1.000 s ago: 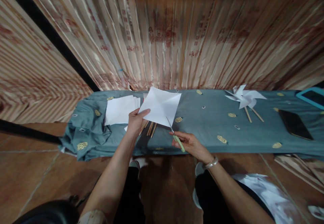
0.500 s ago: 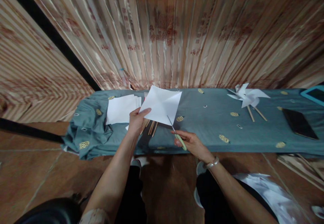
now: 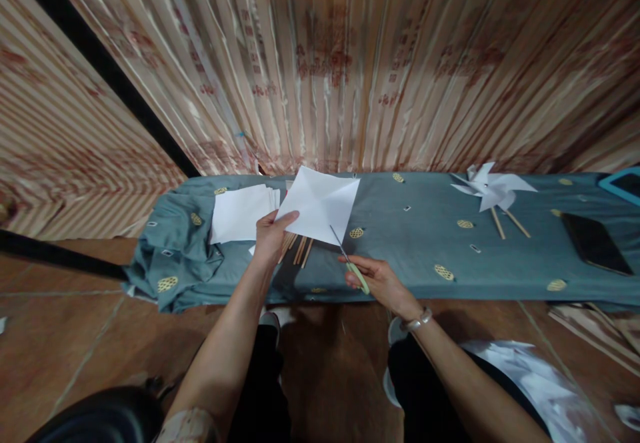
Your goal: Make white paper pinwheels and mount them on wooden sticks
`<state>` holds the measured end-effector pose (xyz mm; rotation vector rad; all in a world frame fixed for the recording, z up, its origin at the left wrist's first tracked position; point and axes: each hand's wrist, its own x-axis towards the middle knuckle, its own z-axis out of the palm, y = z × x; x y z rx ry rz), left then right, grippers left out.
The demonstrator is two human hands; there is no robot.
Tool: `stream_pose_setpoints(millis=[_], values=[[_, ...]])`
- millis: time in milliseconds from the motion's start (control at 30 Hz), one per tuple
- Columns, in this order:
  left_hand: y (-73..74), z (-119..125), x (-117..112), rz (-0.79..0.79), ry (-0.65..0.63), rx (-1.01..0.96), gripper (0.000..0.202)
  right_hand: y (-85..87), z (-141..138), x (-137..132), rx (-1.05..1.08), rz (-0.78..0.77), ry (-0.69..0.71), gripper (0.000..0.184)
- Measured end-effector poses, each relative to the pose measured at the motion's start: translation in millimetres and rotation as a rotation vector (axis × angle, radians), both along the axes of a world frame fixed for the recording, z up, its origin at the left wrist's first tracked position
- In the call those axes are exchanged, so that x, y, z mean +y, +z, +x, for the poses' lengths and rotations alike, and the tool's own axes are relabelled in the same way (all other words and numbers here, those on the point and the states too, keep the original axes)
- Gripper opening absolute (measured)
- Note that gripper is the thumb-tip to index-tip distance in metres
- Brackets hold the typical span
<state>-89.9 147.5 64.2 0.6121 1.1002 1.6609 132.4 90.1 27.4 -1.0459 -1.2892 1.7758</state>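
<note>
My left hand (image 3: 270, 235) pinches the lower left corner of a creased white paper square (image 3: 320, 205) and holds it up above the bench. My right hand (image 3: 380, 281) is closed on green-handled scissors (image 3: 350, 263), whose blades reach the paper's lower right edge. Under the paper lie several thin wooden sticks (image 3: 300, 249).
A low bench draped in a teal patterned cloth (image 3: 415, 243) runs across in front of striped curtains. On it lie a stack of white sheets (image 3: 239, 213), a finished white paper pinwheel (image 3: 491, 189) with sticks, a dark phone (image 3: 595, 244) and a blue-edged tablet (image 3: 624, 184). White paper scraps (image 3: 530, 376) lie on the floor.
The view has shifted slightly; both hands, paper and scissors sit a little higher in the picture. Their grips and relative positions look unchanged.
</note>
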Motion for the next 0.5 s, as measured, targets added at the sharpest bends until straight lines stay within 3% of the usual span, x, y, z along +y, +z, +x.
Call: stream_pose_setpoints(millis=[500], values=[[-9.4, 5.8, -0.7, -0.018, -0.083, 0.02, 0.04, 2.4, 3.7, 1.0, -0.048, 0.019, -0.012, 0.054]])
